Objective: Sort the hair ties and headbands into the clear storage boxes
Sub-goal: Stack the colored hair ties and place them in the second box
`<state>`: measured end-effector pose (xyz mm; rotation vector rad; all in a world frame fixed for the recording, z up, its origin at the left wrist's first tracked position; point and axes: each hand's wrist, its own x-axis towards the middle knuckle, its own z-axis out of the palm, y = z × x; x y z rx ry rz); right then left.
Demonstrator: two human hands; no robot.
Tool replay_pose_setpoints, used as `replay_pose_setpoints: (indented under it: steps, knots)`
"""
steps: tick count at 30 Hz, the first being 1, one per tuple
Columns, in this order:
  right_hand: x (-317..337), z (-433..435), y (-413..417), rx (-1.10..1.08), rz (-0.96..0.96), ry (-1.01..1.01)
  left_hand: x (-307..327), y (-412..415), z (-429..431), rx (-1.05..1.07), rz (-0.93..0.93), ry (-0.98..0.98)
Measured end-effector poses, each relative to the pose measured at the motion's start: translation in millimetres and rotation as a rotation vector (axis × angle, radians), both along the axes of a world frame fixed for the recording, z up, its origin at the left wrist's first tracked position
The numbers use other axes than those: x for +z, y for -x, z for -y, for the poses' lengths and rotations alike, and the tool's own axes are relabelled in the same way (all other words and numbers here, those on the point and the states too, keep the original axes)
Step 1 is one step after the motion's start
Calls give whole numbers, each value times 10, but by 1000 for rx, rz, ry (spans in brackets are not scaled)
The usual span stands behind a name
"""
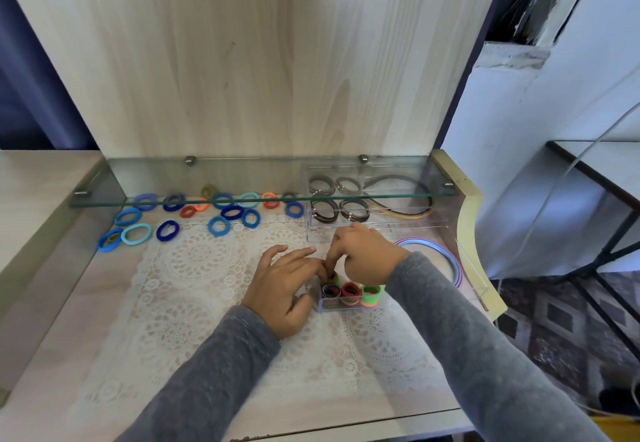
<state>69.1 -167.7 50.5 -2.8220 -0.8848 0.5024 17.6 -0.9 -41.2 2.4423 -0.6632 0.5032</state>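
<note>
Counting three stacks of hair ties (349, 292) in one small clear box (341, 307) on the worktop (62, 355).
I see the left hand (282, 286) touching it, fingers straight; the right hand (367, 256) curls above, grip hidden.
</note>
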Motion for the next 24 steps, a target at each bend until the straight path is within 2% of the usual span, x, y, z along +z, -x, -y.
replay_pose_setpoints:
  steps: [2, 4, 10, 18, 24]
  knots:
    - [-60, 62, -45, -96, 6, -209, -4, 4, 0, -4, -10, 4]
    - [-113, 112, -63, -200, 58, -292, -6, 5, -2, -9, -21, 14]
    - [-231, 25, 11, -128, 190, 61, -2, -3, 13, 69, 6, 87]
    - [-254, -79, 78, -54, 335, 169, 5, -20, 18, 190, 23, -10]
    - [-241, -2, 100, -140, 372, 176, -17, -25, 51, 203, -7, -197]
